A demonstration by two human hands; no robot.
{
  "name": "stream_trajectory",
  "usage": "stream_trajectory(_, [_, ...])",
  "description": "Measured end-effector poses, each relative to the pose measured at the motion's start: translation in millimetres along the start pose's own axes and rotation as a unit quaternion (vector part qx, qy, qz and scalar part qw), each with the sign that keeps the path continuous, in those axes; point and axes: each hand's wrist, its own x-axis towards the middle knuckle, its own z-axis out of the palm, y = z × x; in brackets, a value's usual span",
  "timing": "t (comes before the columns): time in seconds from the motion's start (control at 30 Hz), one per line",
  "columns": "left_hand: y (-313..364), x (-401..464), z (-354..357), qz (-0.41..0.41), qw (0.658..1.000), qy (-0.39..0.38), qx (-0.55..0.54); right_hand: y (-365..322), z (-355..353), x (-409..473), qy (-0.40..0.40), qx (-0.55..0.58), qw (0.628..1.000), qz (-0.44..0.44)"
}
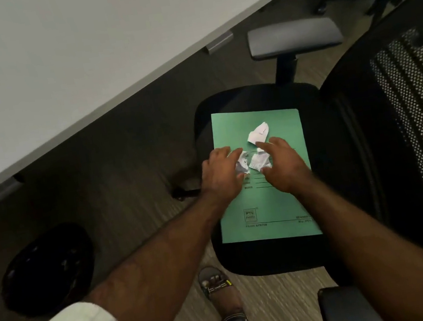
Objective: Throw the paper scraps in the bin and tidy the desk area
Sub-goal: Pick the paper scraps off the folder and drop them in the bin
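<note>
A green folder (268, 206) lies flat on the black seat of an office chair (317, 114). Three white paper scraps rest on it. My left hand (221, 175) has its fingers curled around a crumpled scrap (325, 151) at its fingertips. My right hand (287, 167) pinches a second scrap (259, 162) between thumb and fingers. A third, folded scrap (258, 132) lies loose just beyond both hands. A black bin (46, 269) with a dark liner stands on the floor to the left, below my left forearm.
The white desk (75, 57) runs diagonally across the upper left, its edge above the chair. Grey chair armrests (293, 36) sit at the far side and near side (349, 308). The mesh backrest (420, 111) is at right. My sandalled foot (221, 290) is beside the seat.
</note>
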Motion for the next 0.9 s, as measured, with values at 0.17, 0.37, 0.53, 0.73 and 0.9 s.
stream_trajectory(0.17, [-3, -3, 1, 0.014, 0.999, 0.029, 0.015, -2, 17, -1, 0.016, -0.040, 0.999, -0.001])
stream_trajectory(0.37, [-6, -10, 0, 0.012, 0.999, -0.013, -0.035, -4, 28, -12, 0.041, -0.070, 0.996, 0.022])
stream_trajectory(0.53, [-18, -18, 0, -0.025, 0.994, -0.034, -0.098, -11, 33, -20, 0.011, -0.073, 0.996, 0.053])
stream_trajectory(0.73, [-41, -37, 1, -0.106, 0.947, 0.081, -0.293, -43, 47, -37, 0.073, 0.015, 0.995, 0.071])
stream_trajectory(0.9, [-74, -62, -10, -0.242, 0.850, 0.106, -0.455, -103, 65, -50, 0.070, 0.081, 0.994, 0.022])
